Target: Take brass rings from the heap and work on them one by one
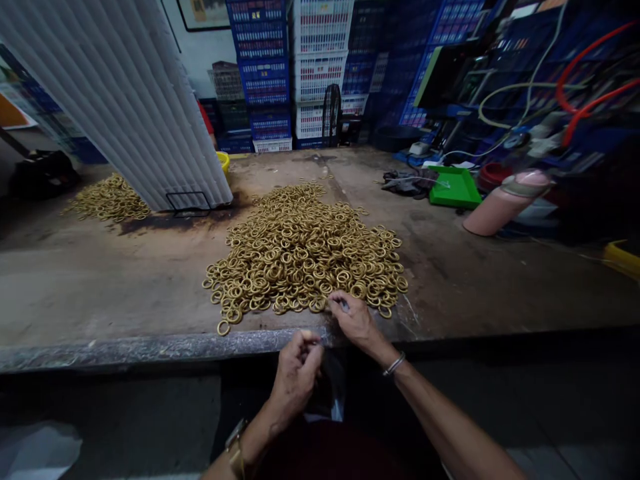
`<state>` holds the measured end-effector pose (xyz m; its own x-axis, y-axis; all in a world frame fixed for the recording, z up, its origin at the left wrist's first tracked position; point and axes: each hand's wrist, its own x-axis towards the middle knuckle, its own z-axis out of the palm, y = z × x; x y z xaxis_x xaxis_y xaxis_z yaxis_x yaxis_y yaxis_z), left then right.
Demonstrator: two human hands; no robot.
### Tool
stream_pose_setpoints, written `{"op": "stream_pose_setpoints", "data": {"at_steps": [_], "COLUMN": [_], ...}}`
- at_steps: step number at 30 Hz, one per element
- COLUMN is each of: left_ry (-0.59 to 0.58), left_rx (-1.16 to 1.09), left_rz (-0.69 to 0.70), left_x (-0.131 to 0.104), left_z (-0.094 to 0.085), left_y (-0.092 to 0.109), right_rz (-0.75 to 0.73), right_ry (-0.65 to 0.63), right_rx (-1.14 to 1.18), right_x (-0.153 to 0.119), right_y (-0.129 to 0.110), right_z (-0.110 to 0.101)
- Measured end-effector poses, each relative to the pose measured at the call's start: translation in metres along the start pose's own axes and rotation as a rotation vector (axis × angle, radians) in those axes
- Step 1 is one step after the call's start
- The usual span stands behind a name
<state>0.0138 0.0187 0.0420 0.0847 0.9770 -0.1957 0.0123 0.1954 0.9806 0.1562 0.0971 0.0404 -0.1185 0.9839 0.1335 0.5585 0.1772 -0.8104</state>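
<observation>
At twelve o'clock, a broad heap of small, round, brass-coloured rings (305, 253) is spread on the worn brown worktop (450, 280). At the heap's five o'clock edge, the bare right hand (356, 323) is held with bent fingers touching or just beside the nearest rings; whether anything is gripped cannot be told. The left hand (294, 377) is curled near the worktop's front edge, thumb and fingers drawn together — its contents are hidden. A translucent plastic bag or sheet (338, 383) hangs beside it, though no hold on it can be confirmed.

The step in hand is judged to be fine handling of rings at the near edge. Rings are best taken from the thin fringe, where they lie nearly single, rather than from the deep middle, where they overlap. A light fingertip pinch would serve — a hard drag could send rings over the front edge. The loose ring (223, 327) at the heap's eight o'clock should be watched.
</observation>
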Motion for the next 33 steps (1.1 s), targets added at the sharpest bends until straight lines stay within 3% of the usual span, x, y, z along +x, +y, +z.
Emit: {"op": "stream_pose_setpoints", "data": {"at_steps": [4, 11, 16, 25, 28, 33], "left_ry": [0.087, 0.005, 0.008, 0.074, 0.043, -0.025], "left_rx": [-0.031, -0.058, -0.062, -0.082, -0.117, -0.128], "left_rz": [0.074, -0.01, 0.051, 0.162, 0.093, 0.008], "left_x": [0.02, 0.048, 0.052, 0.049, 0.046, 0.044], "left_z": [-0.001, 0.0, 0.002, 0.008, 0.007, 0.002], "left_y": [0.015, 0.02, 0.018, 0.013, 0.014, 0.019], "right_rz": [0.015, 0.127, 0.145, 0.423, 0.393, 0.188], "right_ry": [-0.035, -0.089, -0.135, -0.207, -0.191, -0.07], "right_rx": [0.19, 0.354, 0.431, 0.744, 0.692, 0.412], "right_x": [-0.005, -0.013, -0.014, -0.012, -0.01, -0.004], "right_y": [0.0, -0.003, -0.006, -0.015, -0.015, -0.019], "right_z": [-0.005, -0.004, 0.0, 0.006, 0.004, -0.001]}}
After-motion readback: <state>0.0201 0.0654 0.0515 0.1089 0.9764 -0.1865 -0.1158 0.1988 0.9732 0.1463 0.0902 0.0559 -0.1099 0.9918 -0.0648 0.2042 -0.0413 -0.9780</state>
